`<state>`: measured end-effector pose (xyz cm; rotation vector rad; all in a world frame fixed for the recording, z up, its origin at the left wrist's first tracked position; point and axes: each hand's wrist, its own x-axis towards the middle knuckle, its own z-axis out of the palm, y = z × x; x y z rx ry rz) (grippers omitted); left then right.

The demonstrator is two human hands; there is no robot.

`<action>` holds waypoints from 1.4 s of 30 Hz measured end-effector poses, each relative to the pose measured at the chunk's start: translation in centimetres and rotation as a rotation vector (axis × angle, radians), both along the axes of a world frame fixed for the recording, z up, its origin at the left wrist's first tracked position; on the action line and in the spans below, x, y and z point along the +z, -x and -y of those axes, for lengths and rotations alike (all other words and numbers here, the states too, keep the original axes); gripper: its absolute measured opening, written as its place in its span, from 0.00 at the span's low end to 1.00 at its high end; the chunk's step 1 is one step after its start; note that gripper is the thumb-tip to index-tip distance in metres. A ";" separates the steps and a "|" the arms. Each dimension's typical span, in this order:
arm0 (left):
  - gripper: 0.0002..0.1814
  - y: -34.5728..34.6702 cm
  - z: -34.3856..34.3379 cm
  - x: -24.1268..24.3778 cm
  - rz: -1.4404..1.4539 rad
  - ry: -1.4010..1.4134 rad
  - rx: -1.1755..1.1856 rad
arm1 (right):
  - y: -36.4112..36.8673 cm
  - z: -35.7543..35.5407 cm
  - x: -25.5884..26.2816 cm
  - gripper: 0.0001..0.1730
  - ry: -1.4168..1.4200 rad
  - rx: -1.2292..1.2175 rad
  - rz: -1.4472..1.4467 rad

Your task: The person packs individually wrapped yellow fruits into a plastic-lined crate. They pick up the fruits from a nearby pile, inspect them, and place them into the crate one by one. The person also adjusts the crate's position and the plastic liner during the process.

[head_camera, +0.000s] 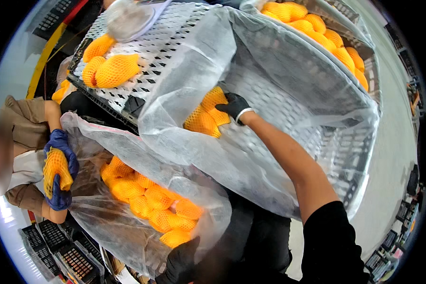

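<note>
My right hand [235, 107], in a black glove, has its fingers around the end of an item in yellow foam netting [216, 101]. That item lies with several others like it against the left side of a crate lined with thin white sheet [269, 81]. What the netting wraps cannot be told. My left hand [181, 261], dark and blurred, is at the bottom, beside the near edge of a second lined crate [127, 230]. Several netted items [156, 198] lie in that crate. Whether the left hand holds anything is hidden.
A person in blue gloves [62, 152] at left holds a netted item [56, 174]. Netted items [117, 71] and a blurred round object [127, 21] sit on a white perforated surface [156, 46]. Another lined crate of netted items [319, 35] stands top right; black trays [74, 262] are lower left.
</note>
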<state>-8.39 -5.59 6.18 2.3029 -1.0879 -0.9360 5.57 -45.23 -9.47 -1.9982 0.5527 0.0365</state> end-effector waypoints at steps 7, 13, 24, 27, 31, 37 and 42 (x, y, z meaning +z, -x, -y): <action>0.27 0.6 0.9 0.6 0.108 0.066 -0.029 | 9.5 6.9 5.3 0.23 0.353 0.680 -0.800; 0.29 0.4 0.9 0.7 0.094 0.083 -0.029 | 22.5 6.6 1.4 0.41 0.389 0.743 -0.978; 0.33 0.1 0.5 0.8 0.085 0.065 -0.062 | 23.9 3.7 1.8 0.40 0.470 0.862 -0.960; 0.34 0.2 0.1 0.4 0.125 0.074 -0.073 | 22.0 6.5 2.9 0.37 0.284 0.592 -0.802; 0.31 1.3 -0.9 -0.7 0.188 0.062 -0.051 | 15.5 9.9 4.0 0.25 -0.157 0.037 -0.377; 0.29 0.6 1.3 1.9 0.062 0.078 0.011 | 2.0 10.8 -3.7 0.28 -0.434 -0.347 0.017; 0.29 0.3 0.4 0.1 0.031 0.008 -0.018 | -4.6 9.2 -9.2 0.33 -0.187 -0.401 -0.015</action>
